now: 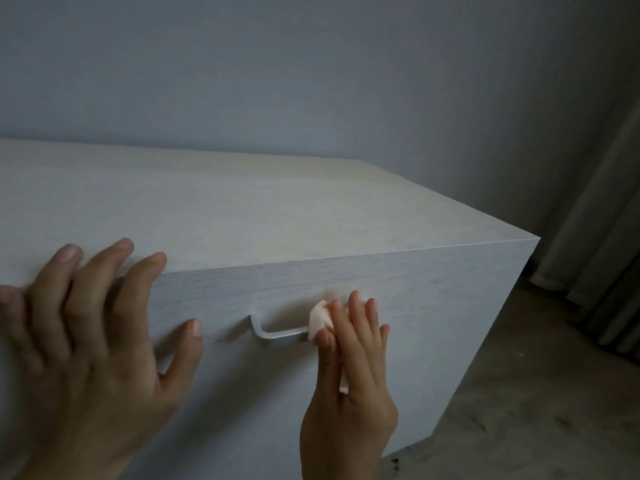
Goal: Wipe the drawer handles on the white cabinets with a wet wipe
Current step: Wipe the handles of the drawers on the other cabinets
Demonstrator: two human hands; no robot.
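Observation:
A white cabinet fills the middle of the head view, with a pale top and a drawer front facing me. A silver bar handle sticks out of the drawer front. My right hand holds a folded white wet wipe pressed around the right end of the handle, which it hides. My left hand lies spread over the cabinet's front top edge, fingers on the top and thumb on the drawer front, holding nothing.
A plain grey wall stands behind the cabinet. A dark curtain hangs at the right, reaching the grey floor. A few dark specks lie on the floor by the cabinet's lower right corner.

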